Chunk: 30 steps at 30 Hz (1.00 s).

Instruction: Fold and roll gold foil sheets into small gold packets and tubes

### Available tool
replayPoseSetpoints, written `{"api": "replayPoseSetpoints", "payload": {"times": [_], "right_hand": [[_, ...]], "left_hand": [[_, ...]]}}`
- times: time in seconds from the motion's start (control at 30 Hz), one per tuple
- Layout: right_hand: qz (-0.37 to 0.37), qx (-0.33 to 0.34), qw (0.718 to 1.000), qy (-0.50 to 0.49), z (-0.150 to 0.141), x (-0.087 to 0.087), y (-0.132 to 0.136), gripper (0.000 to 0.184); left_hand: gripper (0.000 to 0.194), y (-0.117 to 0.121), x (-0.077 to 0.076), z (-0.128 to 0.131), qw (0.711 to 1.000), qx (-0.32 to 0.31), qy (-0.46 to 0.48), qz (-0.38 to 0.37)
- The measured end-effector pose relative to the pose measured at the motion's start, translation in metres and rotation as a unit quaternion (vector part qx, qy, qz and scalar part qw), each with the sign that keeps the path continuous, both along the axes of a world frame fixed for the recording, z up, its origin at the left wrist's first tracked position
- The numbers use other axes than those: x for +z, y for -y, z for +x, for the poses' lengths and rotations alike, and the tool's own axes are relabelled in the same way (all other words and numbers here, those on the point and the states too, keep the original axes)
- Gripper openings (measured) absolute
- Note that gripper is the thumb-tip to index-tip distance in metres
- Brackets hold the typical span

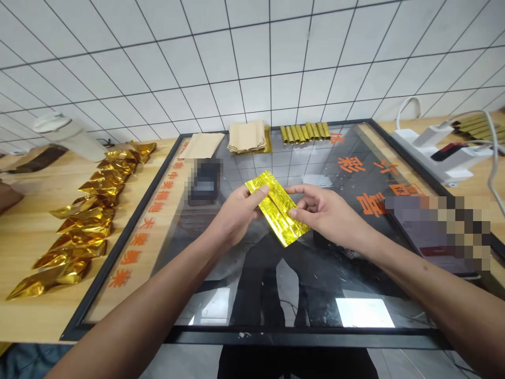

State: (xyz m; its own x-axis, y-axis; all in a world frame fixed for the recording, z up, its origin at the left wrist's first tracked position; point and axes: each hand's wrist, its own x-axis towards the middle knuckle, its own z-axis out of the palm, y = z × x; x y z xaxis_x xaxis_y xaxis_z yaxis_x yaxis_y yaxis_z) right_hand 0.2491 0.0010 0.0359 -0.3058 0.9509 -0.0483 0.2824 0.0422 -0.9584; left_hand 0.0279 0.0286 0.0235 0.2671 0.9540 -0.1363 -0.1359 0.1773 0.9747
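A flat sheet of shiny gold foil paper [280, 213], with a crease or seam running along its length, is held tilted above the dark glass panel [221, 237]. My left hand [239, 210] pinches its left edge, thumb on top and fingers underneath. On the right side, my right hand [319, 213] grips the sheet between thumb and fingers. Behind it lie a stack of brown and gold paper sheets [247, 137] and a row of rolled gold tubes [305, 133]. Several folded gold foil pieces [84, 226] line the wooden table at left.
Loose brown paper [202, 145] and a dark device [205, 181], partly blurred, rest on the panel's left. At right are a phone-like device [428, 231] and a white power strip [434, 152] with cables. A white cup [71, 137] stands far left. The tiled wall [252, 58] closes the back.
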Motion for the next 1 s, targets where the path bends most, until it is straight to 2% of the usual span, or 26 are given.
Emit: {"api": "replayPoseSetpoints", "payload": {"times": [0.07,0.13,0.2,0.27,0.33,0.4,0.53,0.6,0.7,0.8,0.9,1.0], "right_hand": [[0.006,-0.01,0.999,0.037,0.002,-0.002,-0.001,0.052],[0.022,-0.015,0.996,0.09,0.004,-0.003,-0.001,0.051],[0.043,-0.019,0.988,0.145,0.006,-0.002,0.0,0.048],[0.065,-0.019,0.98,0.185,0.007,0.0,0.001,0.045],[0.082,-0.015,0.974,0.21,0.007,0.002,0.002,0.044],[0.089,-0.011,0.97,0.225,0.007,0.004,0.002,0.044],[0.1,-0.004,0.961,0.259,0.008,0.004,0.001,0.042],[0.129,-0.008,0.951,0.282,0.009,0.001,0.0,0.037],[0.232,0.0,0.927,0.293,0.009,-0.006,0.001,0.032],[0.32,0.056,0.899,0.292,0.007,-0.012,0.003,0.034],[0.348,0.085,0.878,0.317,0.005,-0.015,0.004,0.033],[0.36,0.086,0.871,0.323,0.004,-0.016,0.004,0.029]], "left_hand": [[0.045,-0.006,-0.006,-0.008,0.987,0.084,-0.096,0.1],[0.052,-0.008,-0.011,-0.016,0.945,0.126,-0.223,0.206],[0.039,-0.004,-0.013,-0.02,0.882,0.082,-0.327,0.33],[0.026,0.004,-0.014,-0.017,0.822,0.012,-0.385,0.419],[0.023,0.012,-0.015,-0.011,0.781,-0.029,-0.423,0.459],[0.023,0.017,-0.017,-0.006,0.756,-0.052,-0.45,0.472],[0.027,0.018,-0.024,-0.004,0.738,-0.087,-0.475,0.471],[0.03,0.017,-0.026,-0.005,0.734,-0.101,-0.484,0.466],[0.035,0.018,-0.027,-0.005,0.731,-0.116,-0.492,0.459],[0.037,0.018,-0.027,-0.005,0.73,-0.123,-0.49,0.46],[0.036,0.017,-0.026,-0.007,0.73,-0.12,-0.486,0.465],[0.035,0.014,-0.023,-0.013,0.736,-0.085,-0.478,0.472]]}}
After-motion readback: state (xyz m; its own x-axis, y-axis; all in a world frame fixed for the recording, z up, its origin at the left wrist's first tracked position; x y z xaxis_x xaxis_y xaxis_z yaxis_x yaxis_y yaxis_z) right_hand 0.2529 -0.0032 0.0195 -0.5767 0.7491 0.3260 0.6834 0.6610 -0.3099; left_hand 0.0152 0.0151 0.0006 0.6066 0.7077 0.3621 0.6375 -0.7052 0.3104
